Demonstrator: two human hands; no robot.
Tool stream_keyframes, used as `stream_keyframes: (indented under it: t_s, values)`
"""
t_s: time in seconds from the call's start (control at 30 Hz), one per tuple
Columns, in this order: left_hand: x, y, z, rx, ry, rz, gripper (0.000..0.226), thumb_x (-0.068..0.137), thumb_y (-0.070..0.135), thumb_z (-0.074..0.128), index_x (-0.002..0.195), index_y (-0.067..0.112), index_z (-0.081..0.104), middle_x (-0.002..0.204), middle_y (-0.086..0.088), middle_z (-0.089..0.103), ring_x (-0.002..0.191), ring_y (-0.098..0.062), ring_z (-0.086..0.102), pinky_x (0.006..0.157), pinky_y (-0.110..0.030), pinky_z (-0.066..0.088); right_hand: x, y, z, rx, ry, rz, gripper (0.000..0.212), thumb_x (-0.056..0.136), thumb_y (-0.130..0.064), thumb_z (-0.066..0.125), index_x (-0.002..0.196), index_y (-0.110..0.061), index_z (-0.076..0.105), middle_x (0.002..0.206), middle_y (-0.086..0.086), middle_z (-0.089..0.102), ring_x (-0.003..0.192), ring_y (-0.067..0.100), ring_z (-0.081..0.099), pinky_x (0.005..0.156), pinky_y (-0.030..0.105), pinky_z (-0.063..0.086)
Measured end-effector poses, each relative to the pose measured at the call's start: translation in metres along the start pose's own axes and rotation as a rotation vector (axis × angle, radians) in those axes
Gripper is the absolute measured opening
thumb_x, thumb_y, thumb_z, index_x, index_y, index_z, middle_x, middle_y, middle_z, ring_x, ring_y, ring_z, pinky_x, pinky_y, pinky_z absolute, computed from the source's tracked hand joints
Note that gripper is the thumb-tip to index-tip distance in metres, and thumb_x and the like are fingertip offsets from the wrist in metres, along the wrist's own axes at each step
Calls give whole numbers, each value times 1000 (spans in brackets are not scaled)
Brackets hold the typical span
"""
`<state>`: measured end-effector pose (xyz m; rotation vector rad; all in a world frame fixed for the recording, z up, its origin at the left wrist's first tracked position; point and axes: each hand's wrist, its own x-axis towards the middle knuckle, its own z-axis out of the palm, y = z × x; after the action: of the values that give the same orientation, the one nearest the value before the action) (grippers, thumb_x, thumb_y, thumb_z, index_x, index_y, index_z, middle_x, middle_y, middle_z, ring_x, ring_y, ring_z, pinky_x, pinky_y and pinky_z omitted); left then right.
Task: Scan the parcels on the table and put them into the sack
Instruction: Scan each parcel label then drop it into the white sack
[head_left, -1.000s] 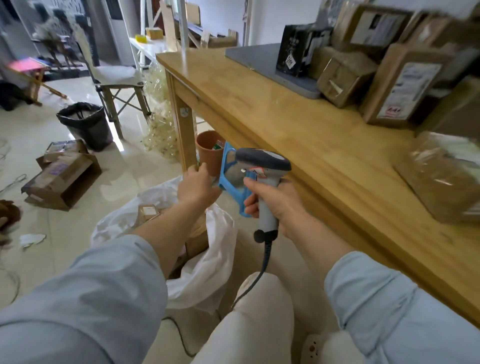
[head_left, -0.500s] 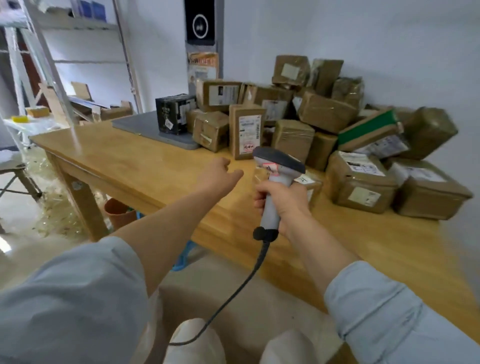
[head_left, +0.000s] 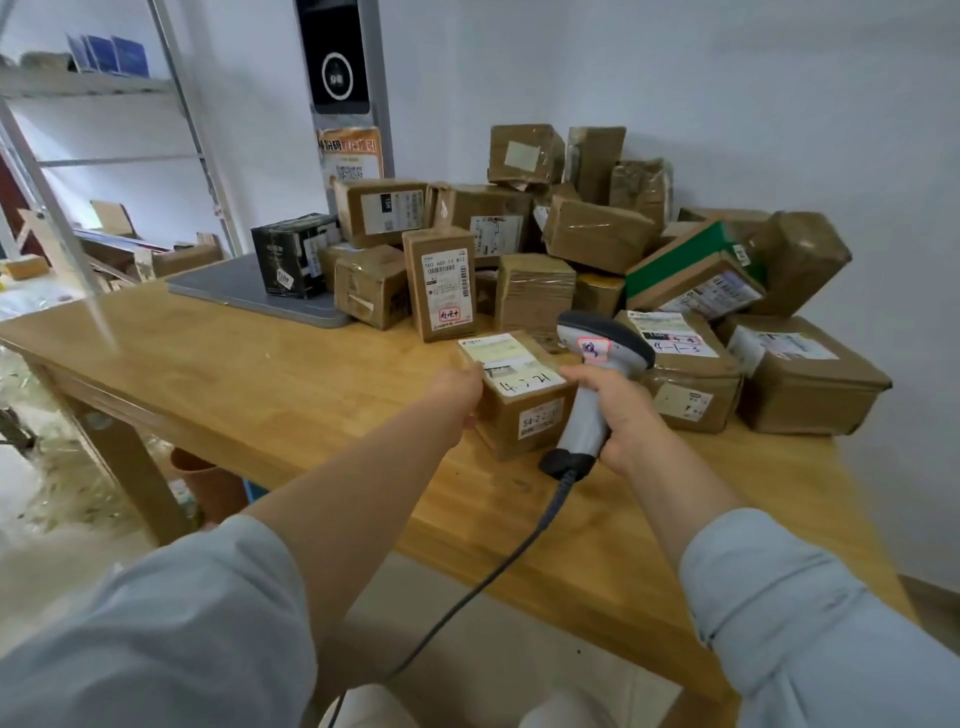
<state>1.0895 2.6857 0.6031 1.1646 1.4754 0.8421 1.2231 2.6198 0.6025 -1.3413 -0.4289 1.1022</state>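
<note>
Your left hand (head_left: 457, 387) has just reached the left side of the labelled parcel (head_left: 519, 402) on the tabletop (head_left: 260, 374), though I cannot tell whether it grips, while your right hand (head_left: 621, 415) still clasps the barcode scanner (head_left: 602, 348) just right of that parcel, so scanning looks next.

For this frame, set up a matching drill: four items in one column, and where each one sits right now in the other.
Items:
1. scanner
2. black box
3. front parcel
4. green-edged parcel

Places:
A. on the grey mat
B. gripped in the right hand
C. tilted in the pile
D. touched by the left hand

Pairs: 1-B, 2-A, 3-D, 4-C
</note>
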Motion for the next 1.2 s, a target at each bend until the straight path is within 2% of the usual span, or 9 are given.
stream_keyframes:
  t_s: [0.07,0.2,0.33,0.43,0.5,0.6,0.77,0.9,1.2]
  values:
    - [3,-2,-4,-10,22,-3,42,100,36,46,131,7,50,116,-11,56,106,-27,53,94,-35,49,-3,2,3,-8,-24,-17,47,73,-16,77,115,-5,58,87,10,66,71,24,64,59,33,51]
    - [5,-5,-18,-120,-15,-15,51,95,40,57,138,15,48,140,-10,47,127,-31,43,104,-44,41,-7,9,12,-22,-63,-28,25,79,-14,74,96,-10,56,78,8,60,67,21,57,63,35,51]
    - [1,-3,-39,-201,-136,-13,56,88,44,64,138,25,49,139,-16,46,127,-38,44,105,-55,38,-9,20,27,-45,-80,-25,41,76,-16,75,111,-6,56,82,9,63,69,22,59,61,35,52]
    - [2,-4,-60,-205,-199,4,48,87,35,68,132,32,54,119,-16,58,107,-31,57,84,-44,50,-9,26,36,-50,-89,-35,47,72,-20,78,113,-6,61,89,11,66,74,24,61,66,37,54]
    - [3,-6,-78,-179,-228,10,50,85,30,70,132,27,52,107,-15,61,98,-29,60,72,-38,52,-11,28,41,-55,-101,-43,46,71,-22,80,111,-9,62,92,12,67,77,26,61,70,38,55]
    - [5,-6,-108,-127,-237,29,54,83,22,71,130,6,49,110,-17,64,100,-29,63,79,-39,55,-17,29,52,-42,-134,-92,30,74,-22,80,99,-13,65,93,11,67,81,26,61,75,42,54]
    - [4,-4,-152,-126,-80,124,46,81,7,71,119,-1,45,110,-17,65,95,-25,65,67,-32,56,-42,29,84,-85,-245,-155,20,78,-29,78,88,-16,66,76,4,65,68,21,62,73,42,56]
    - [1,-7,-185,-110,13,164,43,82,6,69,122,0,53,104,-14,67,91,-23,66,69,-31,56,-74,25,111,-127,-416,-91,23,85,-31,72,81,-10,63,59,11,57,43,20,50,50,30,47]
    - [-11,-19,-242,-91,168,203,23,81,3,69,100,10,59,95,-9,66,84,-22,65,64,-28,53,-106,32,157,-186,-530,-134,20,84,-21,72,77,-8,59,52,6,52,39,16,42,43,23,39]
